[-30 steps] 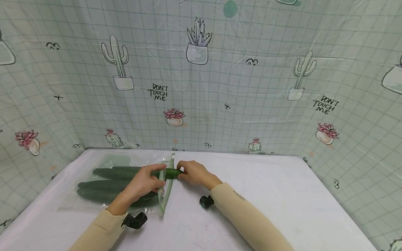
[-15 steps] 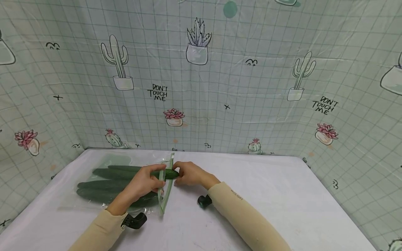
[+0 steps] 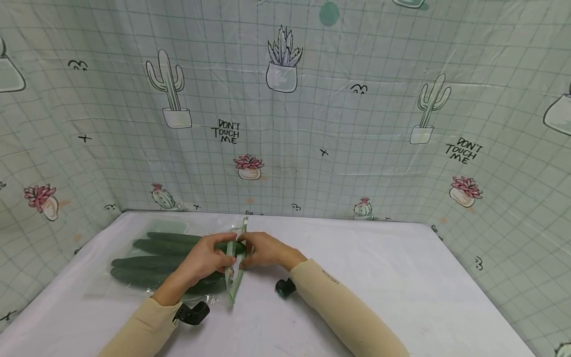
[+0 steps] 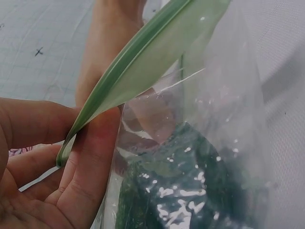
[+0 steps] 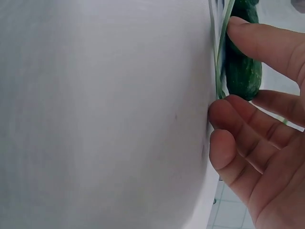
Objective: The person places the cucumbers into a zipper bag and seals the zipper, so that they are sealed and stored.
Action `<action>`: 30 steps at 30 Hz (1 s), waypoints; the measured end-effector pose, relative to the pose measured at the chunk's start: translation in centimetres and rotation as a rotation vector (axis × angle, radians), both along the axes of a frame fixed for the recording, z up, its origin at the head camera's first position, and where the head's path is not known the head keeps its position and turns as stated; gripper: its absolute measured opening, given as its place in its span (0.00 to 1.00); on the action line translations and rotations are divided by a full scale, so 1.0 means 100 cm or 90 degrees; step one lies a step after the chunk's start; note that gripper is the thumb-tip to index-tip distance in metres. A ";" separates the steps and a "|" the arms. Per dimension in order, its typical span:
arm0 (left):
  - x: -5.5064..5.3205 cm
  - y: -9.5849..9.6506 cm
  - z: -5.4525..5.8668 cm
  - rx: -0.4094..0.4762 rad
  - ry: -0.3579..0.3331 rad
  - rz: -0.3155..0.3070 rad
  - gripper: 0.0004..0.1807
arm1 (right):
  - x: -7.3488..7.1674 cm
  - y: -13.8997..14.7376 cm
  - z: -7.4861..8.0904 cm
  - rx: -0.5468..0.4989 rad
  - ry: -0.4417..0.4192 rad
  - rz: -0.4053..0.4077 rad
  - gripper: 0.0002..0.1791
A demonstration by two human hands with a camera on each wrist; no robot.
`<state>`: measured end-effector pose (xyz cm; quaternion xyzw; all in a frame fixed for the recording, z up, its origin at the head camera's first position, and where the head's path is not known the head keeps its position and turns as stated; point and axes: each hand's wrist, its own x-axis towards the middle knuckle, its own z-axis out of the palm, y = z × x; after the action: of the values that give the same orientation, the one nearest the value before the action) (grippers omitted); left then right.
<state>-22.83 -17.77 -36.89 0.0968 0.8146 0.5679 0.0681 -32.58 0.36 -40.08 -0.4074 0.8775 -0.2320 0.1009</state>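
A clear zip bag [image 3: 167, 227] lies on the left of the table with several long dark-green cucumbers [image 3: 147, 262] inside. My left hand [image 3: 207, 260] pinches the near layer of its mouth; in the left wrist view the green zip strip [image 4: 114, 78] folds between thumb and fingers. At the mouth, my right hand [image 3: 267, 250] has thumb and fingers about the end of one cucumber [image 5: 244, 78], most of which is inside the bag. Its fingertips are right at the bag's green edge [image 5: 220, 71].
A white cloth covers the table [image 3: 357, 277], which extends to the right and front of the bag. Behind it and at the sides hangs a checked curtain [image 3: 312, 124] with cactus prints. Each wrist wears a dark camera [image 3: 192, 313].
My right hand has moved left, and the cucumber has slid deeper into the bag, so less of its end sticks out. The left hand keeps its pinch on the bag's mouth.
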 end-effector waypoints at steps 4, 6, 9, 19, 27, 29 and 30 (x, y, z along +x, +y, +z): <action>0.001 0.000 0.001 0.007 -0.001 0.006 0.35 | 0.002 -0.003 0.001 0.004 -0.005 0.006 0.39; 0.001 0.001 0.002 0.010 -0.002 0.011 0.35 | 0.004 -0.004 0.002 0.009 -0.009 0.008 0.40; 0.002 0.000 0.002 0.012 -0.003 0.018 0.35 | 0.006 -0.006 0.002 0.017 -0.011 0.009 0.41; 0.004 -0.002 0.006 0.013 0.000 0.032 0.35 | 0.007 -0.008 0.000 0.040 -0.010 0.004 0.43; 0.003 -0.004 0.008 0.015 0.011 0.031 0.35 | 0.008 -0.008 0.000 0.049 -0.006 0.001 0.43; 0.003 -0.005 0.009 0.015 0.013 0.029 0.35 | 0.007 -0.008 0.000 0.048 -0.005 0.002 0.43; 0.003 -0.006 0.009 0.016 0.014 0.027 0.35 | 0.007 -0.008 0.000 0.047 -0.005 0.002 0.43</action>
<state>-22.57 -18.34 -36.03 0.0863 0.8097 0.5786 0.0459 -31.83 -0.48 -40.12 -0.4039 0.8844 -0.2009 0.1198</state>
